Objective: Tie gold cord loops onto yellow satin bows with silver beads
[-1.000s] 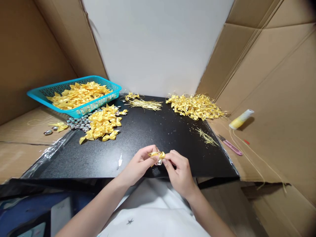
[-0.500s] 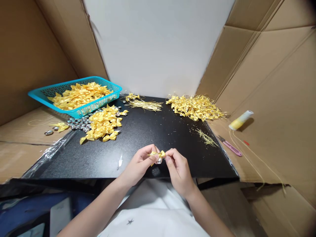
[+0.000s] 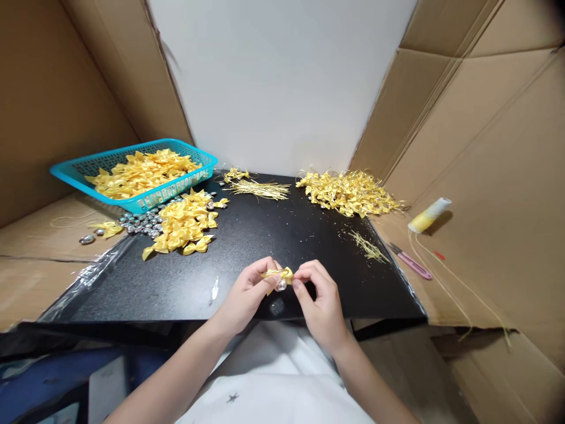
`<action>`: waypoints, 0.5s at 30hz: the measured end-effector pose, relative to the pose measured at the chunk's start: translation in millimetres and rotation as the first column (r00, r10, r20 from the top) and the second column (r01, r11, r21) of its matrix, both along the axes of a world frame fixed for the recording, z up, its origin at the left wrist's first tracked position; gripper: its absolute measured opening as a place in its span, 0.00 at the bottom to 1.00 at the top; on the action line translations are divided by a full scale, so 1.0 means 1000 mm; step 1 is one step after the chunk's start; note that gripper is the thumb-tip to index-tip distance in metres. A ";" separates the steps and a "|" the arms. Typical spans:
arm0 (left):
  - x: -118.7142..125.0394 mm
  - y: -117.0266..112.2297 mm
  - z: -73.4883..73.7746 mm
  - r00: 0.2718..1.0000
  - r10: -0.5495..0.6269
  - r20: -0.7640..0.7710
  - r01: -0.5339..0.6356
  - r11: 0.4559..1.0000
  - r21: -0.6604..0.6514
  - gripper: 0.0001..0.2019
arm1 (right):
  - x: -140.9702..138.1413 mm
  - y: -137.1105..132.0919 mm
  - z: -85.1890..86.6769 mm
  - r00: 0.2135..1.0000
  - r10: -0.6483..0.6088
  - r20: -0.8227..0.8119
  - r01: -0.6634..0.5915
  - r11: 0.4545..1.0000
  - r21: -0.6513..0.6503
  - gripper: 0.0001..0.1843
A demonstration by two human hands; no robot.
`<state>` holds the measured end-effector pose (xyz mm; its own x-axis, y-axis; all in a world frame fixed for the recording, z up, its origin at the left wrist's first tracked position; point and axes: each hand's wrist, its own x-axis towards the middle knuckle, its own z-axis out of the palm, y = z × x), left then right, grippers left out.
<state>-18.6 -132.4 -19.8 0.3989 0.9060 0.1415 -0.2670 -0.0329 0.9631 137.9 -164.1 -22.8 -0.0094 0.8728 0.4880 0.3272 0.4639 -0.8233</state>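
Note:
Near the table's front edge, my left hand is closed in a pinch on a small yellow ribbon bow. A shiny silver bead sits just under the bow's middle. Across the bow's top lies a thin gold tie, its left part by my left fingertips. My right hand pinches at the bow's right end with thumb and index finger; whether it grips the ribbon or the tie's end I cannot tell. Fingers hide part of the bow.
A blue basket of yellow bows stands at the back left, with loose bows and silver beads before it. Gold ties, tied bows, tie scraps, pink-handled snips and a thread spool lie farther right.
Both hands have shifted very slightly left with the bow and bead. The bow has turned a little between the fingers; the grip otherwise looks the same.

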 end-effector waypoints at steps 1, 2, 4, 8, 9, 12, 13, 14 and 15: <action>0.000 0.000 0.000 1.000 -0.001 -0.003 0.001 1.000 0.003 0.15 | 0.000 0.001 0.000 1.000 -0.013 0.025 0.013 1.000 0.009 0.07; 0.000 0.000 0.000 1.000 -0.004 -0.010 0.004 1.000 0.005 0.15 | 0.000 0.001 0.000 0.999 -0.025 0.046 0.025 1.000 0.014 0.07; 0.001 0.000 0.001 1.000 -0.010 -0.029 0.010 1.000 0.006 0.15 | -0.001 0.002 -0.001 0.997 -0.037 0.072 0.036 0.999 0.010 0.07; 0.004 0.000 0.005 0.995 0.036 -0.091 -0.034 0.999 0.021 0.16 | -0.002 0.000 -0.002 0.991 -0.123 0.050 0.122 0.992 0.034 0.05; 0.005 0.000 0.005 0.990 0.066 -0.121 -0.062 0.997 0.038 0.16 | -0.002 -0.001 -0.002 0.985 -0.169 0.032 0.166 0.984 0.070 0.05; 0.007 -0.002 0.006 0.964 0.155 -0.215 -0.133 0.984 0.115 0.15 | -0.003 -0.005 -0.001 0.969 -0.243 0.050 0.226 0.949 0.221 0.05; 0.008 -0.003 0.006 0.954 0.175 -0.244 -0.144 0.979 0.143 0.15 | -0.003 -0.006 -0.001 0.965 -0.248 0.086 0.219 0.941 0.256 0.05; 0.009 -0.004 0.005 0.943 0.192 -0.272 -0.149 0.974 0.171 0.15 | -0.003 -0.006 0.000 0.959 -0.253 0.129 0.211 0.939 0.272 0.06; 0.009 -0.005 0.004 0.932 0.205 -0.300 -0.149 0.969 0.198 0.15 | -0.003 -0.005 0.001 0.951 -0.258 0.170 0.207 0.940 0.270 0.06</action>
<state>-9.6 -137.7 -15.9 0.2831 0.9396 0.1922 0.0748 -0.2215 0.9723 134.5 -169.1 -22.0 0.0598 0.7152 0.6963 0.5965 0.5338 -0.5995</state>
